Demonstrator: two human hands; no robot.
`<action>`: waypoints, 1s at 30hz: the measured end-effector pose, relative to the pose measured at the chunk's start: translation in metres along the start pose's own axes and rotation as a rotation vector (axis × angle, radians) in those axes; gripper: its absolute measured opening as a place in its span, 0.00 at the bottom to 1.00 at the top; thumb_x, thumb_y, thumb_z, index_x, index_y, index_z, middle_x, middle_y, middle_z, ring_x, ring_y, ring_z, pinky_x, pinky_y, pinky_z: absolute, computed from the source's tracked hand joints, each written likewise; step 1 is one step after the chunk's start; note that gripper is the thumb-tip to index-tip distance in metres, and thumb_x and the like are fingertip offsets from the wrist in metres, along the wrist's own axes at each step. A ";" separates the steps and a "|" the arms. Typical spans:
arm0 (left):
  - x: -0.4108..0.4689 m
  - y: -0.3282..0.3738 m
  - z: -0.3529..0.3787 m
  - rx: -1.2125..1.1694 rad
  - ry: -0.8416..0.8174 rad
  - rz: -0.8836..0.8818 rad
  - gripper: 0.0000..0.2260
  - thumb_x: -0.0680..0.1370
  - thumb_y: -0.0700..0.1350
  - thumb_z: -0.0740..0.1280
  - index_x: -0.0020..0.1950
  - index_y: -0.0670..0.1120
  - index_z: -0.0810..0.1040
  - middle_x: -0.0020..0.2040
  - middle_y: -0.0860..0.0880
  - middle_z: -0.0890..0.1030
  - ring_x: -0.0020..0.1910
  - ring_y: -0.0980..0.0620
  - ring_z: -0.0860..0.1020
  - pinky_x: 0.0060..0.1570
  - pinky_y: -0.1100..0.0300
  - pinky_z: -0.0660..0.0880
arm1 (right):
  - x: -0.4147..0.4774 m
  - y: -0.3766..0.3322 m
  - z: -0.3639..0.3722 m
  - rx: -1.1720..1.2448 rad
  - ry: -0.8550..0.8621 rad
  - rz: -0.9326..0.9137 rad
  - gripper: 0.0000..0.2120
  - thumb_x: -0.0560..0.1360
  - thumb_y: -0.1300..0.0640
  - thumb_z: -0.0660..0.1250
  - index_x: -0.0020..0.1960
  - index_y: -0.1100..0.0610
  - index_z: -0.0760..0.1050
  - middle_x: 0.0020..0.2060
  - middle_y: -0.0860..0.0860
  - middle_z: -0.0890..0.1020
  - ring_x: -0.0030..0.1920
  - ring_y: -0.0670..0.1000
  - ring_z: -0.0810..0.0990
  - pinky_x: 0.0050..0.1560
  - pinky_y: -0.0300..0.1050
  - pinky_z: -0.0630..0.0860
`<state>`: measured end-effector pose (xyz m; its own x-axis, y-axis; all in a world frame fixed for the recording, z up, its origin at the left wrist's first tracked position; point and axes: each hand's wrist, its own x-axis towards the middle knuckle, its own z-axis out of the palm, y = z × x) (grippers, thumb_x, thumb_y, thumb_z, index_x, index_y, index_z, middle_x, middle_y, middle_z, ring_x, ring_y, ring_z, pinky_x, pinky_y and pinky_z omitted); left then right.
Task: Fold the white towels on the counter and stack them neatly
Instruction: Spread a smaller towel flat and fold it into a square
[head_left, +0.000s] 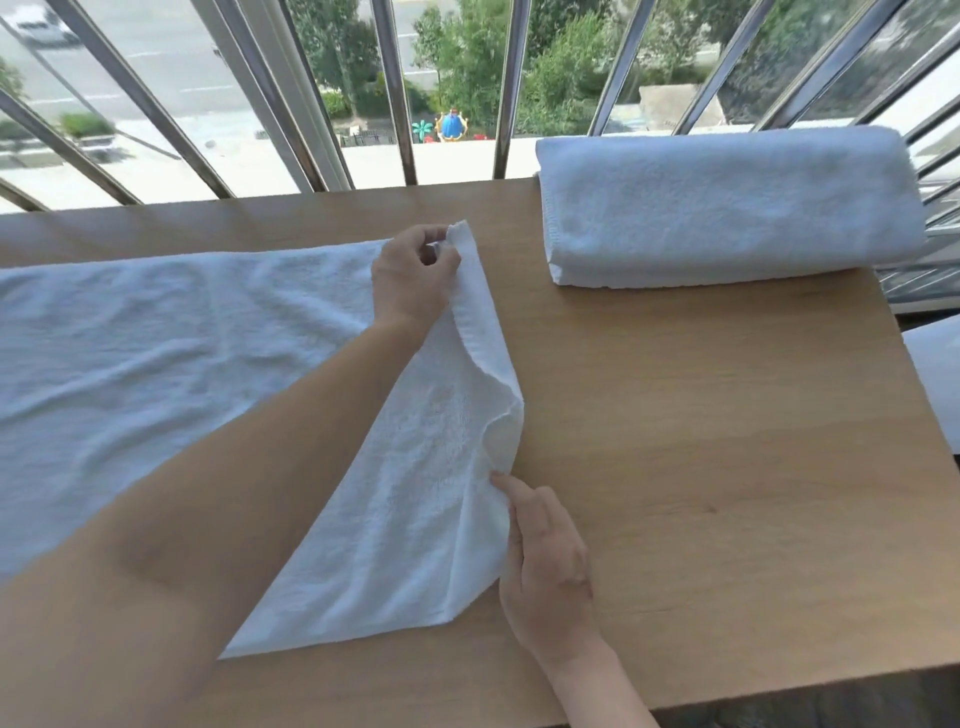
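Together, both hands (415, 275) (545, 566) pinch the unfolded towel's (156, 364) right edge.

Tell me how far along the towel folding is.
Done: one folded towel lies at the far right of the counter. In hand: the left hand and right hand each pinch the right end of a spread towel, holding that end raised to start a fold. Left: finishing this fold and stacking it on the first.
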<state>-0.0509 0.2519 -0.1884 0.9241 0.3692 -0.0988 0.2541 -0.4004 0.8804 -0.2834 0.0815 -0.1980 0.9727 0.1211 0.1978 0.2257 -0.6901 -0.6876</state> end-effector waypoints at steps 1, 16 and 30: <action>0.000 -0.003 -0.009 -0.041 0.000 -0.025 0.09 0.80 0.49 0.68 0.55 0.46 0.84 0.39 0.50 0.83 0.37 0.52 0.82 0.42 0.56 0.82 | 0.001 -0.007 0.003 0.037 -0.010 -0.012 0.18 0.79 0.64 0.56 0.66 0.54 0.73 0.38 0.48 0.75 0.33 0.49 0.73 0.31 0.45 0.75; -0.005 -0.044 -0.266 -0.244 0.105 0.010 0.04 0.78 0.48 0.73 0.45 0.49 0.83 0.34 0.55 0.85 0.31 0.56 0.82 0.25 0.60 0.78 | 0.029 -0.186 0.108 0.231 -0.221 -0.090 0.05 0.82 0.53 0.54 0.53 0.47 0.68 0.34 0.33 0.67 0.32 0.35 0.69 0.37 0.23 0.63; 0.027 -0.106 -0.490 -0.162 0.085 0.160 0.04 0.78 0.49 0.72 0.47 0.50 0.84 0.32 0.52 0.84 0.27 0.49 0.81 0.24 0.56 0.77 | 0.004 -0.381 0.245 0.219 -0.458 -0.206 0.06 0.81 0.50 0.51 0.53 0.43 0.66 0.25 0.44 0.67 0.23 0.47 0.65 0.26 0.32 0.55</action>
<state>-0.1924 0.7152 -0.0574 0.9199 0.3836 0.0810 0.0510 -0.3219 0.9454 -0.3523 0.5198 -0.1064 0.8199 0.5700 0.0533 0.3723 -0.4603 -0.8059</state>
